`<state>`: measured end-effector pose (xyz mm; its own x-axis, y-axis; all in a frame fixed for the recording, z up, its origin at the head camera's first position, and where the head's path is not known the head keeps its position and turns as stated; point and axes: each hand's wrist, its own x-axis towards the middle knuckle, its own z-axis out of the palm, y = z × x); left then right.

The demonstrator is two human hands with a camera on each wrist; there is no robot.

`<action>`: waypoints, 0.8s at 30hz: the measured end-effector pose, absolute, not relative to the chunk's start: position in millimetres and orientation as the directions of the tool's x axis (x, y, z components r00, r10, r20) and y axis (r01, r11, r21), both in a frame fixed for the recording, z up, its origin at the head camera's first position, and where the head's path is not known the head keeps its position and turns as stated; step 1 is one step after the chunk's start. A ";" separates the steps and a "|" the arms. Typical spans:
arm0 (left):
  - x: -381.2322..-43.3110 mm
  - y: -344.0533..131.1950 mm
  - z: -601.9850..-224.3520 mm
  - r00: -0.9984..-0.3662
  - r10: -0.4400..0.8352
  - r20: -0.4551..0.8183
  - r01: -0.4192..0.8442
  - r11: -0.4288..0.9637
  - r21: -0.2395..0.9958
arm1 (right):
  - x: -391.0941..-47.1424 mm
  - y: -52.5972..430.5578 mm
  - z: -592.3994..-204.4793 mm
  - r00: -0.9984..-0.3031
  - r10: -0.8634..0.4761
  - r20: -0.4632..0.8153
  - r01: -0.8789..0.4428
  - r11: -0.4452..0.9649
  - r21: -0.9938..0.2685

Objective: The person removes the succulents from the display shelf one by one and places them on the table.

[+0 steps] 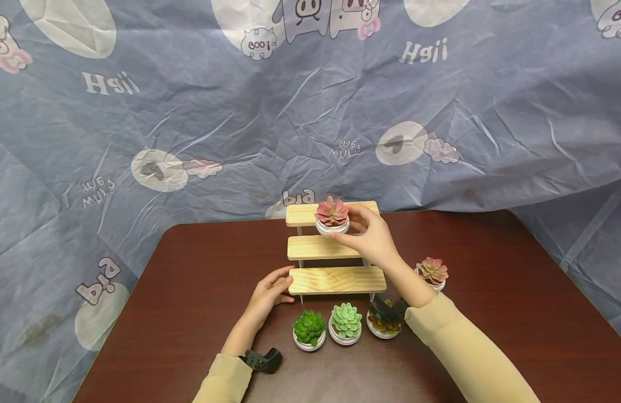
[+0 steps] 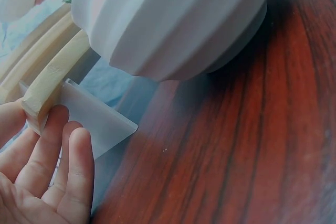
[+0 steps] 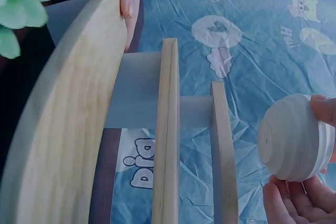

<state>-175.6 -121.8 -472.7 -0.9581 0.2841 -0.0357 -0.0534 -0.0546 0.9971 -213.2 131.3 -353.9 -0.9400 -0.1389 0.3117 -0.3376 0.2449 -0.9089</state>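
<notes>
A three-tier wooden display stand (image 1: pixel 337 280) stands on the table, with clear side supports. My left hand (image 1: pixel 265 296) grips the left end of its lowest shelf; in the left wrist view the fingers (image 2: pixel 50 156) bend around the shelf end (image 2: pixel 52 80). With my right hand (image 1: pixel 373 235) I hold a pink potted succulent (image 1: pixel 332 212) by its white pot, in front of the top shelf. In the right wrist view that ribbed pot (image 3: pixel 291 137) is tilted, its base apart from the shelves, between thumb and fingers.
In front of the stand are a dark green succulent (image 1: pixel 309 329), a pale green one (image 1: pixel 346 322) and a brownish one (image 1: pixel 384 327) partly hidden by the right wrist strap. Another pink succulent (image 1: pixel 432 272) sits right of the forearm. A patterned cloth (image 1: pixel 239 140) hangs behind the table (image 1: pixel 199 313).
</notes>
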 end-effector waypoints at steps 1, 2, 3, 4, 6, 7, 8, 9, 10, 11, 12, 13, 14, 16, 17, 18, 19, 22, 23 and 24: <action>-175.6 -121.7 -473.1 -0.958 0.283 -0.038 -0.056 -0.055 0.997 | -210.9 132.6 -354.3 -0.941 -0.139 0.310 -0.336 0.245 -0.909; -175.7 -121.6 -473.5 -0.959 0.282 -0.040 -0.058 -0.056 0.997 | -208.8 134.0 -354.8 -0.941 -0.137 0.308 -0.334 0.247 -0.910; -175.7 -121.6 -473.7 -0.959 0.281 -0.043 -0.061 -0.058 0.996 | -206.7 135.2 -355.2 -0.942 -0.134 0.308 -0.332 0.248 -0.910; -175.7 -121.6 -473.9 -0.959 0.281 -0.043 -0.062 -0.061 0.996 | -204.8 136.5 -355.9 -0.943 -0.132 0.307 -0.331 0.251 -0.910; -175.7 -121.8 -474.1 -0.959 0.282 -0.037 -0.057 -0.063 0.996 | -201.6 139.1 -357.5 -0.943 -0.128 0.307 -0.331 0.262 -0.907; -175.7 -122.0 -474.1 -0.958 0.284 -0.034 -0.054 -0.064 0.997 | -199.8 140.2 -358.1 -0.943 -0.128 0.309 -0.332 0.264 -0.906; -175.9 -122.1 -474.2 -0.958 0.285 -0.031 -0.051 -0.064 0.997 | -198.1 141.3 -358.7 -0.943 -0.126 0.307 -0.330 0.269 -0.905; -175.9 -122.2 -474.1 -0.958 0.287 -0.027 -0.048 -0.066 0.997 | -196.3 142.4 -359.2 -0.943 -0.125 0.307 -0.331 0.273 -0.903; -175.8 -122.3 -474.0 -0.957 0.288 -0.023 -0.044 -0.066 0.997 | -194.8 143.7 -360.2 -0.944 -0.125 0.306 -0.329 0.277 -0.903; -175.9 -122.3 -474.0 -0.957 0.289 -0.021 -0.041 -0.065 0.997 | -193.3 145.0 -361.2 -0.945 -0.124 0.304 -0.327 0.282 -0.902; -175.9 -122.3 -474.0 -0.957 0.290 -0.021 -0.041 -0.064 0.997 | -191.5 146.1 -361.9 -0.944 -0.125 0.305 -0.329 0.282 -0.901; -175.9 -122.3 -474.0 -0.957 0.291 -0.022 -0.042 -0.064 0.997 | -189.8 147.4 -362.8 -0.944 -0.124 0.305 -0.329 0.282 -0.901; -175.9 -122.2 -474.0 -0.956 0.291 -0.023 -0.043 -0.064 0.997 | -188.1 148.7 -363.7 -0.943 -0.124 0.308 -0.331 0.284 -0.900; -175.7 -122.1 -473.9 -0.956 0.291 -0.025 -0.046 -0.065 0.997 | -184.8 151.1 -365.4 -0.940 -0.128 0.317 -0.341 0.280 -0.897; -175.7 -122.0 -473.9 -0.956 0.291 -0.027 -0.048 -0.065 0.997 | -182.8 152.1 -365.8 -0.937 -0.131 0.323 -0.348 0.277 -0.896; -175.7 -122.0 -474.0 -0.957 0.290 -0.027 -0.048 -0.065 0.997 | -180.8 153.2 -366.3 -0.935 -0.135 0.327 -0.352 0.278 -0.894; -175.7 -122.0 -474.1 -0.957 0.289 -0.027 -0.048 -0.065 0.997 | -179.1 154.3 -367.0 -0.934 -0.138 0.330 -0.356 0.280 -0.891; -175.6 -122.0 -474.0 -0.958 0.284 -0.025 -0.046 -0.067 0.997 | -173.2 157.2 -368.5 -0.931 -0.141 0.336 -0.363 0.298 -0.883; -175.6 -122.0 -474.1 -0.959 0.284 -0.024 -0.044 -0.067 0.997 | -171.2 158.2 -369.0 -0.931 -0.139 0.337 -0.365 0.307 -0.879; -175.6 -122.0 -474.2 -0.958 0.284 -0.022 -0.043 -0.068 0.997 | -169.3 159.0 -369.5 -0.930 -0.138 0.341 -0.368 0.316 -0.875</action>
